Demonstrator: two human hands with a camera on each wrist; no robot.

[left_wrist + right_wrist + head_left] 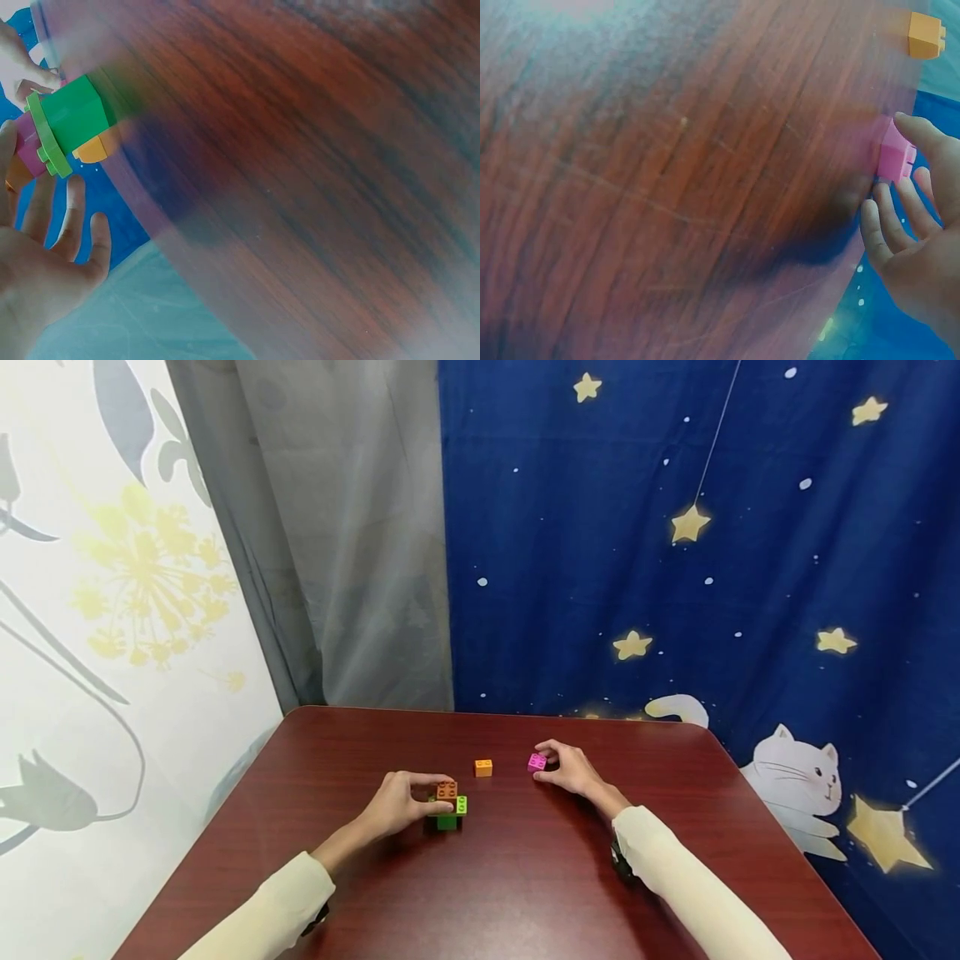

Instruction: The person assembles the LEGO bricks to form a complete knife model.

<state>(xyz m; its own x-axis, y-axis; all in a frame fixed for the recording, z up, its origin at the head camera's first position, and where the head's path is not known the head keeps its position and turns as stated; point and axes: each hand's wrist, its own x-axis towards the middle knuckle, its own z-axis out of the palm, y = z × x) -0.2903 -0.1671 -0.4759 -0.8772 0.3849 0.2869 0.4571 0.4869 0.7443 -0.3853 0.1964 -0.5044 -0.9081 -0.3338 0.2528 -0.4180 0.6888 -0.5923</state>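
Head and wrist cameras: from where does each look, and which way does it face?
Head: on the head, facing forward and down at the table; left hand and right hand show.
Left wrist: on that wrist, looking toward the brick stack; left hand, part of right hand.
Right wrist: on that wrist, looking toward the pink brick; right hand.
Head and right wrist share the orange brick.

Two cream-sleeved arms (pixel 686 881) stretch forward, the bare left hand (pixel 396 802) pinching, the bare right hand (pixel 572 768) curving thumb toward fingers.
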